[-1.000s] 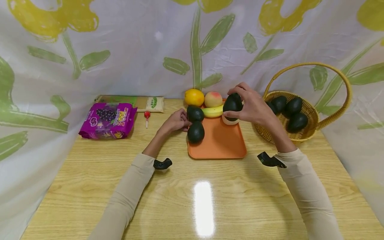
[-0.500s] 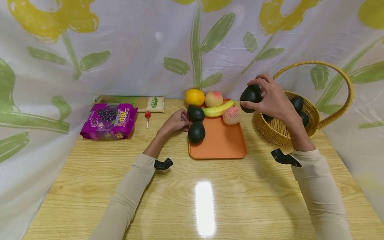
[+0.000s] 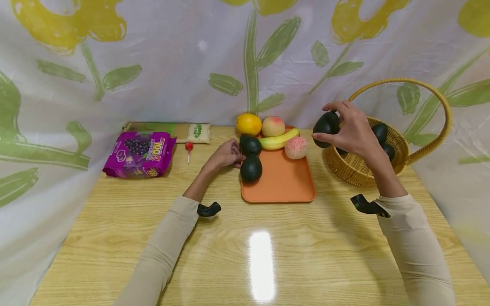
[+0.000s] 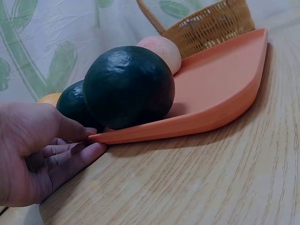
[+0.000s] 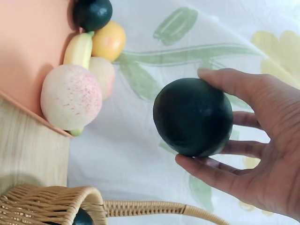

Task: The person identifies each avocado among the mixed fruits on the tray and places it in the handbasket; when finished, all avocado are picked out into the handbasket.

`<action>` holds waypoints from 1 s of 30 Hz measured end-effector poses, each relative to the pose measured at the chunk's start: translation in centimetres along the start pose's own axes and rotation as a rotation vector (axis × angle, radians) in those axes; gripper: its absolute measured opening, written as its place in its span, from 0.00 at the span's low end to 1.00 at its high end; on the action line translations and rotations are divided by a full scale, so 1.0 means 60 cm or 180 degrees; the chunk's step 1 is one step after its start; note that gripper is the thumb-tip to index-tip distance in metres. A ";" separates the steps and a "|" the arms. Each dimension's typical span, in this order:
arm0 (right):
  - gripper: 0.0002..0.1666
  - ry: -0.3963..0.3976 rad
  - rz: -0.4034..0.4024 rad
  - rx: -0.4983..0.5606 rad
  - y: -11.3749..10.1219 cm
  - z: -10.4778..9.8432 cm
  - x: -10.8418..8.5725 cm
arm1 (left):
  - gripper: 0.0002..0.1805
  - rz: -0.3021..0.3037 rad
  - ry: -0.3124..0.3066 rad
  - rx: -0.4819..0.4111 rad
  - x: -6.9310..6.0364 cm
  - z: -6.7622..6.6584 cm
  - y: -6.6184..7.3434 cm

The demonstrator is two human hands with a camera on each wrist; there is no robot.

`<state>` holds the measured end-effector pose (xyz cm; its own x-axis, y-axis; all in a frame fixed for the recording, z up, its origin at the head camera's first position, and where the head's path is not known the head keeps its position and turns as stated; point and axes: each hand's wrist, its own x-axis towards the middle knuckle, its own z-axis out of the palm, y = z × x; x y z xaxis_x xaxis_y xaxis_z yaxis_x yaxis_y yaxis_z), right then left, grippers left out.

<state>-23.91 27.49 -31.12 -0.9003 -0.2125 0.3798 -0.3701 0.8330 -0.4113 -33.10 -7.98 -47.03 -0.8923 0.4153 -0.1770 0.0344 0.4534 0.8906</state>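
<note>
My right hand point(image 3: 354, 127) grips a dark green avocado point(image 3: 326, 128) between thumb and fingers, held up near the basket's left rim. With my left hand point(image 3: 226, 154) I pinch the left edge of the orange tray point(image 3: 283, 182); the left wrist view shows thumb above the rim and fingers beneath. Two avocados sit at the tray's left side, the nearer avocado point(image 4: 129, 89) close to that hand. A banana point(image 3: 279, 140) and a speckled pink peach point(image 3: 296, 148) lie along the tray's back and right. More avocados point(image 3: 380, 132) are inside the wicker basket point(image 3: 344, 172), partly hidden by my right hand.
Behind the tray are an orange-yellow fruit point(image 3: 249, 124) and another peach point(image 3: 273, 126). To the left lie a purple grape-candy bag point(image 3: 139, 154), a red lollipop point(image 3: 189, 146) and a flat tan packet point(image 3: 197, 133). A flower-print curtain point(image 3: 172, 63) hangs behind the table.
My right hand has carried the avocado from above the peach rightward towards the basket, uncovering the peach and the banana's end. The left hand has stayed at the tray's edge.
</note>
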 end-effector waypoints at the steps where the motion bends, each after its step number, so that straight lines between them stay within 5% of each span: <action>1: 0.39 0.0009 -0.0002 0.0004 0.001 0.000 0.000 | 0.15 -0.0011 -0.0009 -0.0017 0.000 0.001 0.000; 18: 0.36 0.0218 -0.0146 0.0224 0.004 0.003 0.000 | 0.17 -0.0052 0.0036 -0.0041 -0.002 0.003 0.004; 30: 0.37 0.0240 0.0047 0.0269 0.005 -0.008 -0.001 | 0.15 -0.0062 0.0010 -0.0085 0.000 0.002 0.003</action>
<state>-23.87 28.00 -30.85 -0.8873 -0.1588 0.4330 -0.3777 0.7890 -0.4846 -33.02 -7.78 -46.90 -0.8941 0.4040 -0.1931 0.0050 0.4403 0.8978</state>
